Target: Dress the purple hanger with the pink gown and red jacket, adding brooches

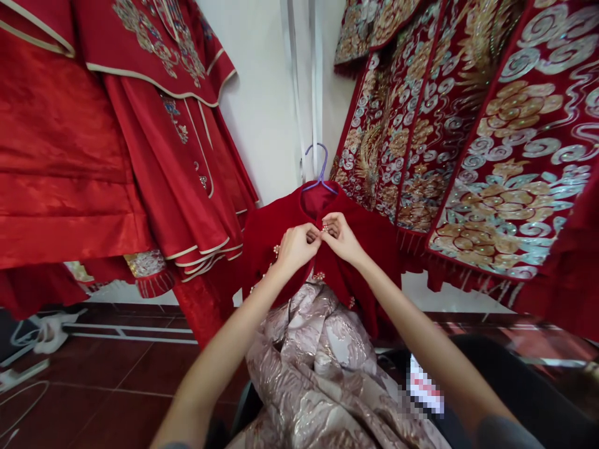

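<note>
Pinching red jacket point(358, 218) below collar point(303, 203), left fingers point(304, 229) and right fingers point(334, 218) clamped at front

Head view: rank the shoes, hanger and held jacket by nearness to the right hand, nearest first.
1. Held jacket: touching the right hand.
2. Hanger: just beyond, at the jacket's neckline.
3. Shoes: low, far to the left.

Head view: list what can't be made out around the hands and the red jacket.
All in the head view:
- Exact part of the red jacket being pinched: hidden by the fingers of the left hand and right hand.
- Lower arms of the purple hanger: covered by the jacket.
- Lower end of the pale shiny fabric: cut off by the bottom edge.
- Detail in the pixelated patch, lower right: lost in coarse blocks.
</note>
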A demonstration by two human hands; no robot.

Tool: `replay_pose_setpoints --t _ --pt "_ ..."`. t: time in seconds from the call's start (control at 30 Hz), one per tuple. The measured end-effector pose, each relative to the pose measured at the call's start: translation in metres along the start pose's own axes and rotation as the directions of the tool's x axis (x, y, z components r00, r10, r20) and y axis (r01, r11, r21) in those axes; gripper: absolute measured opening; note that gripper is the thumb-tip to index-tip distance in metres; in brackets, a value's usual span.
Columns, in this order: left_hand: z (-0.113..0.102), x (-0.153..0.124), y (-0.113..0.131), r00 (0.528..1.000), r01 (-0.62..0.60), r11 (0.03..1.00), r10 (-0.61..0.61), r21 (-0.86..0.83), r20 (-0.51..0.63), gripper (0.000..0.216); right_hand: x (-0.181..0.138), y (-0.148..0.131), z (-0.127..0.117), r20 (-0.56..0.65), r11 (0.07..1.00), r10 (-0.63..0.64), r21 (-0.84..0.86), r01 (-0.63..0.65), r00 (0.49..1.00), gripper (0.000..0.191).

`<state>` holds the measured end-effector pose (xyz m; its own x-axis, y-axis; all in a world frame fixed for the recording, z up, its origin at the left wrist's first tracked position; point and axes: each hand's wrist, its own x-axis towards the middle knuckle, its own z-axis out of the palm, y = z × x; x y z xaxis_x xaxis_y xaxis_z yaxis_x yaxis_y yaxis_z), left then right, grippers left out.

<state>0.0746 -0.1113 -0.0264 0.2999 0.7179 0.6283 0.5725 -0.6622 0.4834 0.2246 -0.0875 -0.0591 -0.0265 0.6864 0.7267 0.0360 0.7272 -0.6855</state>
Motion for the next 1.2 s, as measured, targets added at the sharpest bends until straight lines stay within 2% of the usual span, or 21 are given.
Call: replay_pose_setpoints --t 0.07,0.1,0.17,0.27,0.33,0.47,0.57,0.73,0.87,0.97,1.1,1.2 --pt "0.014 -0.014 -0.001 0.988 0.121 0.957 -0.141 -0.264 -0.058 0.014 -0.023 -0.004 0.008 -0.1 0.998 0.008 0.055 -0.002 0.995 0.045" --pt "0.021 -0.021 -0.002 0.976 0.17 0.894 -0.21 -0.416 -0.054 0.018 -0.038 -0.007 0.013 -0.126 0.999 -0.004 0.048 0.01 0.992 0.048" --pt "0.032 -0.036 -0.003 0.943 0.228 0.722 -0.33 -0.653 -0.036 0.029 -0.073 -0.012 0.023 -0.203 0.996 -0.072 -0.07 0.059 0.977 0.05" --pt "0.038 -0.054 -0.001 0.904 0.251 0.511 -0.427 -0.822 0.01 0.041 -0.12 -0.012 0.041 -0.349 0.968 -0.121 -0.249 0.033 0.929 0.028" --pt "0.034 -0.063 0.0 0.903 0.25 0.401 -0.425 -0.881 0.063 0.046 -0.138 -0.004 0.051 -0.376 0.949 -0.124 -0.315 -0.001 0.918 0.019" --pt "0.024 -0.073 -0.005 0.912 0.292 0.126 -0.334 -0.948 0.236 0.056 -0.142 0.018 0.06 -0.355 0.851 -0.133 -0.519 -0.076 0.925 0.041" --pt "0.029 -0.078 -0.016 0.905 0.319 -0.011 -0.293 -0.948 0.308 0.058 -0.138 0.032 0.059 -0.35 0.845 -0.076 -0.52 -0.126 0.934 0.047" --pt "0.049 -0.083 -0.03 0.914 0.242 -0.056 -0.323 -0.969 0.247 0.045 -0.131 0.046 0.052 -0.363 0.874 -0.032 -0.462 -0.15 0.931 0.038" --pt "0.054 -0.086 -0.034 0.912 0.263 -0.117 -0.294 -0.958 0.286 0.049 -0.121 0.054 0.046 -0.298 0.905 0.013 -0.402 -0.138 0.954 0.035" --pt "0.056 -0.088 -0.037 0.921 0.239 -0.13 -0.285 -0.962 0.267 0.049 -0.119 0.056 0.044 -0.322 0.919 0.044 -0.359 -0.164 0.946 0.029" --pt "0.059 -0.088 -0.039 0.925 0.231 -0.135 -0.278 -0.963 0.261 0.049 -0.124 0.042 0.045 -0.44 0.938 0.101 -0.256 -0.233 0.892 0.017" --pt "0.059 -0.086 -0.038 0.92 0.235 -0.1 -0.297 -0.967 0.254 0.048 -0.127 0.019 0.051 -0.494 0.953 0.09 -0.211 -0.219 0.865 0.015"
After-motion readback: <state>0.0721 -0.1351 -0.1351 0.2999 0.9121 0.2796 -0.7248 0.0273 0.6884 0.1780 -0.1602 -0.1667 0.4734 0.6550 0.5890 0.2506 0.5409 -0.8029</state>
